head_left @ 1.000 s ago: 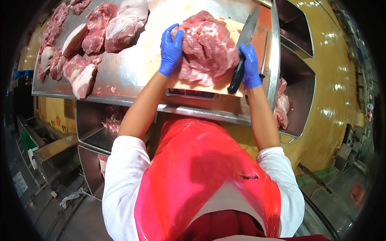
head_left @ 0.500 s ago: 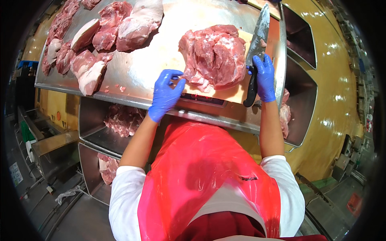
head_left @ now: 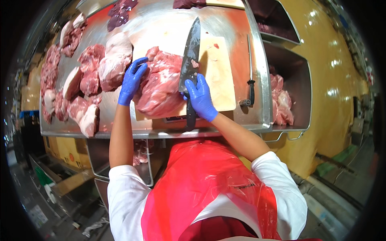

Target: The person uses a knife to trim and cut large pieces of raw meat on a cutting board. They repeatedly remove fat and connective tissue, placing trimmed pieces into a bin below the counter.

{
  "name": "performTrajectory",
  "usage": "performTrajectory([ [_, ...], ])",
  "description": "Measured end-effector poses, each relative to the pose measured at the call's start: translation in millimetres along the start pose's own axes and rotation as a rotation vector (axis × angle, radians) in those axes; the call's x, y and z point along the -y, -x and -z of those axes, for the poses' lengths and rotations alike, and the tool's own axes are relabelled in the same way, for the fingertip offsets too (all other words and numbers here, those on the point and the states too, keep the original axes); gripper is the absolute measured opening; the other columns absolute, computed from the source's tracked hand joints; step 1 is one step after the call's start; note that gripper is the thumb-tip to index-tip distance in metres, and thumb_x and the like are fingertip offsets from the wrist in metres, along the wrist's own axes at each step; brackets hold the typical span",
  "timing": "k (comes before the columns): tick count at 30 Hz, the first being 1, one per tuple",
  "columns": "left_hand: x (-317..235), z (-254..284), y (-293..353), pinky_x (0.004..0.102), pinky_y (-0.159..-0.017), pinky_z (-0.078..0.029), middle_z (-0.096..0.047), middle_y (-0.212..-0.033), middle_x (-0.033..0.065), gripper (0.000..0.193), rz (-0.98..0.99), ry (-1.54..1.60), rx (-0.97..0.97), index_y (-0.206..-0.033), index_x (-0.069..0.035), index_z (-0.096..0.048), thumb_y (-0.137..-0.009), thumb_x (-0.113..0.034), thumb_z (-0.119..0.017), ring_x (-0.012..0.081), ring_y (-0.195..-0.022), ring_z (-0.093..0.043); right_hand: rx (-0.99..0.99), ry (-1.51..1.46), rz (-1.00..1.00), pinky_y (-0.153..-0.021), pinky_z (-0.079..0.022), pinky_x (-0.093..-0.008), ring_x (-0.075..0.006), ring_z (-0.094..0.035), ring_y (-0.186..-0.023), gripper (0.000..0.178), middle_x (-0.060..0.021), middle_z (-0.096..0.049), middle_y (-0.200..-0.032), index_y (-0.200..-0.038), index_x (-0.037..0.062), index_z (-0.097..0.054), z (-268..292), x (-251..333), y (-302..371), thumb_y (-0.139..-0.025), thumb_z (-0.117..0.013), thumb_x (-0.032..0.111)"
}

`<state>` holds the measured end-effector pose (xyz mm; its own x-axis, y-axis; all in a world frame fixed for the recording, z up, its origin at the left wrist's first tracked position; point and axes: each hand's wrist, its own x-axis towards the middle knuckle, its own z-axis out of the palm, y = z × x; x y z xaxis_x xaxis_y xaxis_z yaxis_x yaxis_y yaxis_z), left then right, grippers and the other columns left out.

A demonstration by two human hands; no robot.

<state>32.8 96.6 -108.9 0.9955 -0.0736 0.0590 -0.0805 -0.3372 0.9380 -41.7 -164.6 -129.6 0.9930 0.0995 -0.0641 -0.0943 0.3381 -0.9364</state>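
A large raw pink cut of meat lies on a pale cutting board, over its left part. My left hand, in a blue glove, is closed against the meat's upper left edge, with its fingers bent onto it. On the other side, my right hand, also gloved, grips a large knife by its black handle. The blade points away from me, lying along the meat's right side with a small scrap of meat stuck to it. Some right-hand fingers are hidden behind the knife.
Several meat cuts lie on the metal table to the left. Dark red pieces sit at the far side. A sharpening steel rests right of the board. Metal bins holding meat stand beside and below the table.
The meat has shifted left on the board and shows a smoother face. My left hand has moved onto its edge. The knife has come left against the meat, and the view has shifted.
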Motion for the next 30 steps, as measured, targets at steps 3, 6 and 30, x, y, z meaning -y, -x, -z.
performTrajectory([
  [3,-22,1,5,0.0346,-0.107,-0.041,-0.055,-0.137,0.0121,0.046,0.023,-0.16,0.1,-0.137,-0.002,-0.054,-0.098,-0.026,-0.062,0.0211,-0.125,-0.053,-0.136,0.211,-0.114,-0.047,-0.047,-0.0237,-0.0079,-0.058,-0.063,0.036,-0.0035,-0.057,-0.081,-0.13,0.0017,-0.043,55,18,11,-0.1,-0.058,0.015],
  [6,-39,1,39,0.0387,-0.113,-0.036,-0.041,-0.151,0.0167,0.062,0.014,-0.169,0.107,-0.146,-0.006,-0.045,-0.093,-0.029,-0.068,0.0278,-0.137,-0.044,-0.18,0.708,0.087,-0.05,-0.048,-0.0321,-0.0135,-0.057,-0.054,0.043,-0.0097,-0.059,-0.072,-0.133,-0.0034,-0.043,108,38,23,-0.095,-0.057,0.011],
  [30,-101,-97,-15,0.0459,-0.087,-0.049,-0.063,-0.104,0.0161,0.03,-0.585,-0.704,0.652,-0.1,-0.006,-0.071,-0.076,-0.023,-0.072,0.0366,-0.099,-0.059,0.069,1.175,-0.077,-0.067,-0.049,-0.0561,-0.0482,-0.062,-0.073,0.079,-0.0321,-0.063,-0.083,-0.158,0.0122,-0.017,52,48,12,-0.086,-0.044,-0.003],
])
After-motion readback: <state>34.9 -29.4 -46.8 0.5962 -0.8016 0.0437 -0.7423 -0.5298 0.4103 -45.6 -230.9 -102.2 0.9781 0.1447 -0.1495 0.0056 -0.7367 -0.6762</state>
